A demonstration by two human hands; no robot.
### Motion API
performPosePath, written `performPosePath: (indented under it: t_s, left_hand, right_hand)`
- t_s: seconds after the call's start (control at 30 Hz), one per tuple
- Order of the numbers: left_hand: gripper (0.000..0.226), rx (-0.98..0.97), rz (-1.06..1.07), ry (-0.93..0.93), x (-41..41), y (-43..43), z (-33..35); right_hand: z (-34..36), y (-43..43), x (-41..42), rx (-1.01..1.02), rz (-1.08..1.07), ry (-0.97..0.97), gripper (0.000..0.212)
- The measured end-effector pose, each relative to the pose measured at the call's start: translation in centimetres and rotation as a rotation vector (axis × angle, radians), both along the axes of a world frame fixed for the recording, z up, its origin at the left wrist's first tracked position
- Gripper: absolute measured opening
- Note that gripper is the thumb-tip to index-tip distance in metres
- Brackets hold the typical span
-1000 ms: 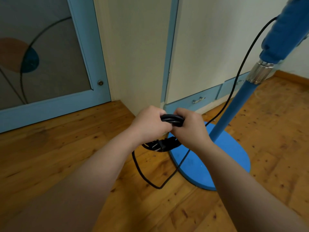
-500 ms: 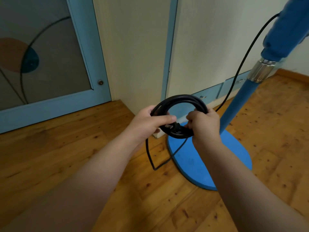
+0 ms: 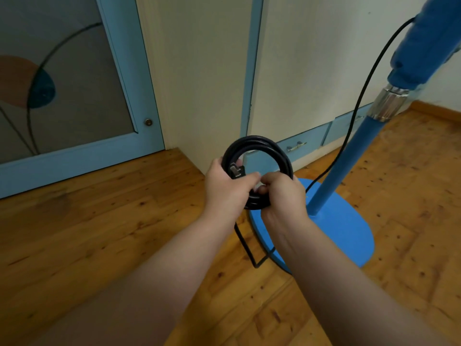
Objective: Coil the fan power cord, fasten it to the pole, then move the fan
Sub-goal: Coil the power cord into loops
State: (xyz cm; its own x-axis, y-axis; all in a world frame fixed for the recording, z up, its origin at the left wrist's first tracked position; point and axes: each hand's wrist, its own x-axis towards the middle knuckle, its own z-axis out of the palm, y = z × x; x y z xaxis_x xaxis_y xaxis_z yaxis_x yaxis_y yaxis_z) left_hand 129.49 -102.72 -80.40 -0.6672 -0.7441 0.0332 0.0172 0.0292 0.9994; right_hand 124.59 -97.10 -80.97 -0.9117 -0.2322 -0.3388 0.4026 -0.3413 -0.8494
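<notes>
Cord (image 3: 259,148) work is at the coiling stage, nearly finished by the look of it: most of the length is gathered into a round black coil, held upright in front of the person and just left of the fan's blue pole (image 3: 341,171). The left hand (image 3: 224,191) is closed around the coil's left side, with the plug (image 3: 235,171) and its metal prongs lying against the thumb. The right hand (image 3: 282,196) grips the coil's bottom, fingers curled tight over the bundled turns.

To do this step well, keep one hand pinching the turns together while the other feeds in the slack. A loose loop (image 3: 249,248) hangs below the hands to the wooden floor (image 3: 99,233), kinked sharply at its lowest point, so it should be smoothed before it joins the coil. Each new turn should match the others in size.

One strand runs from the hands up beside the pole toward the fan's body; where it enters is probably just out of view. The coil sits above the front edge of the base (image 3: 349,233).
</notes>
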Motion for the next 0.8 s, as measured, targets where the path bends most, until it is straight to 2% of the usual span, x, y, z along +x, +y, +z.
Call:
performPosePath:
  t_s: [0.07,0.13,0.23,0.33,0.4,0.5,0.57,0.67,0.77,0.8]
  left_hand:
    - [0.032,0.069,0.03,0.021,0.0,-0.4,0.2]
    - [0.031,0.055,0.008,0.022,0.2,-1.0,0.4]
    - [0.028,0.011,-0.074,0.041,0.5,-1.6,0.8]
    - [0.026,-0.01,-0.119,0.045,0.7,-2.3,1.3]
    - [0.026,-0.138,-0.134,-0.02,0.8,-3.1,1.5]
    - [0.024,-0.38,-0.25,-0.156,1.1,-3.8,1.8]
    - [0.023,-0.454,-0.327,-0.204,1.2,-3.7,1.8]
    - [0.024,-0.456,-0.377,-0.211,1.3,-3.3,1.7]
    - [0.026,-0.429,-0.366,-0.203,1.1,-3.0,1.7]
    - [0.027,-0.398,-0.338,-0.193,1.0,-2.9,1.7]
  right_hand:
    - [0.0,-0.3,0.4,-0.047,0.012,-0.023,0.022]
    - [-0.1,-0.5,0.6,-0.138,0.028,-0.044,0.025]
    - [-0.5,-0.6,0.7,-0.175,0.082,-0.026,0.016]
    - [-1.0,-0.2,0.0,0.023,0.233,0.069,0.01]
    - [-0.7,0.3,-0.6,0.185,0.37,0.201,0.015]
    - [0.2,1.2,-1.5,0.311,0.371,0.455,0.021]
    - [0.8,1.6,-1.9,0.325,0.389,0.555,0.02]
    - [0.8,1.8,-1.8,0.316,0.473,0.571,0.014]
    - [0.6,1.8,-1.6,0.243,0.434,0.478,0.007]
    - [0.6,1.7,-1.6,0.22,0.401,0.437,0.013]
